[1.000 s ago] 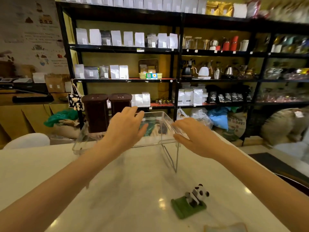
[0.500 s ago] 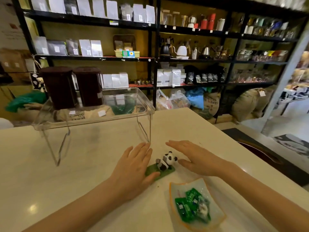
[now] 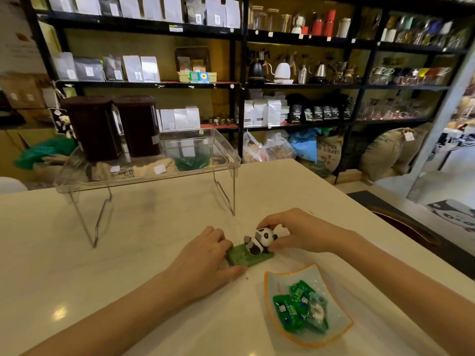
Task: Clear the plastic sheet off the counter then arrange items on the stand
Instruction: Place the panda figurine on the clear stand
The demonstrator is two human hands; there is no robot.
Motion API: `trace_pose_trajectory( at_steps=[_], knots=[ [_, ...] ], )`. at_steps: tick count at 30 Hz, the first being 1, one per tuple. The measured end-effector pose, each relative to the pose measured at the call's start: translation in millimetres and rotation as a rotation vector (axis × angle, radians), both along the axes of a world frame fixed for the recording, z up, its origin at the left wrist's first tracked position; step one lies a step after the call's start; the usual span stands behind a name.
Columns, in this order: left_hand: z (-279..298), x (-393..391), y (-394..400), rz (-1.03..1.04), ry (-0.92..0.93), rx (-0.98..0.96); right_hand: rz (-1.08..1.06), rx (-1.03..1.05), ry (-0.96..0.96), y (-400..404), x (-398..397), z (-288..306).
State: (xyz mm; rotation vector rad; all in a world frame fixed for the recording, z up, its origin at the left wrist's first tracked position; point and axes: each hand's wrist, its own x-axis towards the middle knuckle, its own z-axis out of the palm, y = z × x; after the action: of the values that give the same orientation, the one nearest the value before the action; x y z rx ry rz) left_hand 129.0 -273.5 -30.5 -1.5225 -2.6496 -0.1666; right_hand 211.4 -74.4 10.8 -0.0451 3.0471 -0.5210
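A clear plastic stand [image 3: 144, 173] on folding wire legs sits at the far side of the white counter [image 3: 77, 265], with nothing on its top. In front of it lies a panda figurine on a green base [image 3: 250, 254]. My left hand [image 3: 205, 255] grips the left end of the green base. My right hand [image 3: 295, 233] closes around the panda from the right. A curved glass dish with an orange rim [image 3: 341, 314] holding green wrapped candies [image 3: 299, 308] rests near the front right. No plastic sheet is visible.
Behind the counter stand black shelves [image 3: 239, 86] packed with bags, kettles and jars. Two dark brown bins [image 3: 113, 127] and burlap sacks [image 3: 380, 150] sit below. The counter's right edge drops to a dark floor mat [image 3: 411, 227].
My hands came back from the stand to the panda figurine and closed on it. The view dropped, bringing the candy dish into sight.
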Motion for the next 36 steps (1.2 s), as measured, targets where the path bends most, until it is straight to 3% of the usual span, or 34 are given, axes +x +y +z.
trace_pose_trajectory(
  at_steps=[3,8,20,24,36],
  knots=[
    [18,-1,-1,0.028,-0.087,0.029,-0.012,-0.040,0.010,2,-1,11],
    [62,-9,-4,0.018,-0.066,0.081,-0.017,-0.125,0.083,2,-6,45],
    [160,-70,-5,0.043,0.116,0.187,-0.005,-0.353,0.318,1,-69,139],
    [166,-107,5,0.067,0.098,0.265,-0.008,-0.407,0.380,2,-113,145],
    [142,-190,51,0.287,0.171,0.119,-0.062,-0.674,0.383,29,-219,108]
  ],
)
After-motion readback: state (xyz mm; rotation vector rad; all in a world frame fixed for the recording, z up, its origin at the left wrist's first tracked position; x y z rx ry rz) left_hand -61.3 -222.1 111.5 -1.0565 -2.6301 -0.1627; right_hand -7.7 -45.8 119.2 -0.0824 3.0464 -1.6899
